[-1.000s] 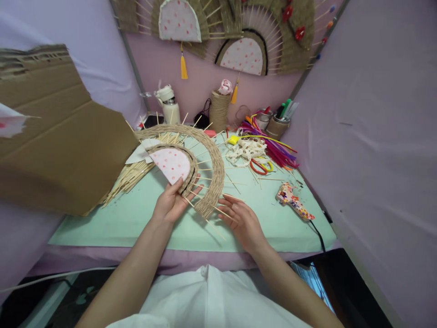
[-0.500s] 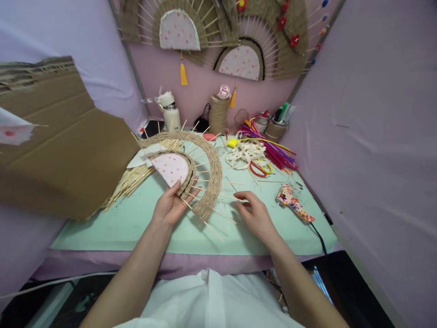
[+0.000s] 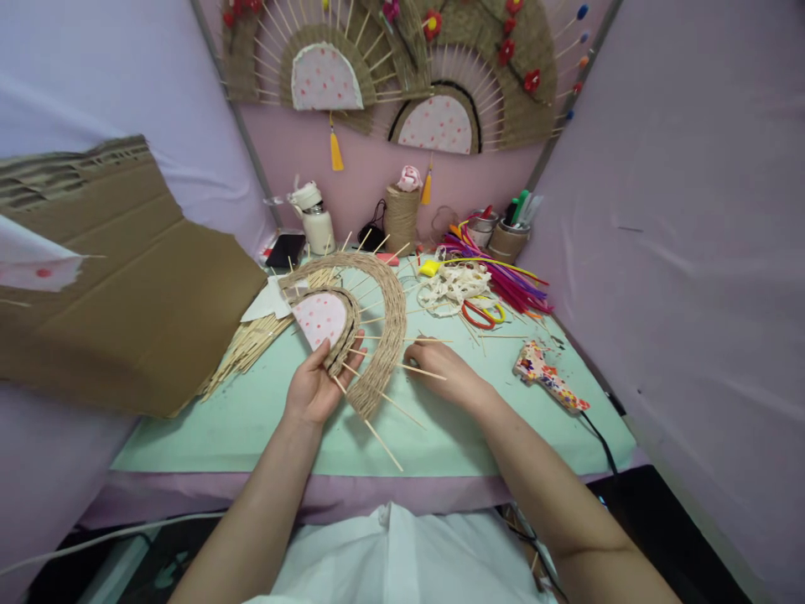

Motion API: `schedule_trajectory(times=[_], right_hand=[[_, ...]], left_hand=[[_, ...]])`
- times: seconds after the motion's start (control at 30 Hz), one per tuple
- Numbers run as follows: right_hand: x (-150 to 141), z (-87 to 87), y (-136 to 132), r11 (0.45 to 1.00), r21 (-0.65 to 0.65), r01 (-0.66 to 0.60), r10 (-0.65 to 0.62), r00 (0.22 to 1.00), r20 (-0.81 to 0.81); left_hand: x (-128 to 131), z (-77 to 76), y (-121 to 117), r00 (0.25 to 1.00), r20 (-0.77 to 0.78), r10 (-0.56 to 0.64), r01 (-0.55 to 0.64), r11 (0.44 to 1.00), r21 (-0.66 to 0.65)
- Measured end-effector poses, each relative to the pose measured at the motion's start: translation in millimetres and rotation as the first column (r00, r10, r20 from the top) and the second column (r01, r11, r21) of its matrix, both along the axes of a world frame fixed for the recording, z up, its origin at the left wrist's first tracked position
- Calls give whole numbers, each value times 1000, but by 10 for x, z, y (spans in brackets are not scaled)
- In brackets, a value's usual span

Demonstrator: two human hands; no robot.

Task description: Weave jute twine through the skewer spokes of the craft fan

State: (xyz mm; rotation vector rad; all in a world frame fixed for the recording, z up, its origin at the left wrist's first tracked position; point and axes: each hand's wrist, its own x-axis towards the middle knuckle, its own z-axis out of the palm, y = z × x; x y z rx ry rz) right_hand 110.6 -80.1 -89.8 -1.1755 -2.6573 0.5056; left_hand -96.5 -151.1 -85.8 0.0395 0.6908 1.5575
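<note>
A half-round fan frame of wound jute cord and thin wooden sticks lies on the mint-green mat. Its centre is a white fabric half-disc with pink dots. My left hand grips the frame's lower inner edge, thumb over the dark-trimmed rim. My right hand rests to the right of the frame, fingers pinched on one thin wooden stick that juts out of the jute band.
A large cardboard sheet leans at the left over a bundle of sticks. Behind lie a jute spool, white lace, pipe cleaners, scissors and a patterned glue gun. Finished fans hang on the wall.
My right hand went from open fingers under the frame's edge, moved out to the right, then came back left and pinched a stick. The frame tilted slightly; my left hand kept its grip.
</note>
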Motion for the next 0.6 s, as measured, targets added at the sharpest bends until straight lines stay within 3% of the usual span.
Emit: schedule_trajectory(times=[0.1,0.3,0.6], right_hand=[[-28,-59,37,1000,6,-30,30,1000,-5],[-13,-162,93,999,10,50,-49,999,-23],[44,-154,77,988,93,125,-110,982,-151]], left_hand=[[-11,-12,-7,1000,8,-14,14,999,32],[-30,-2,-11,998,45,-38,35,998,60],[-80,-1,-53,990,81,-113,104,988,112]])
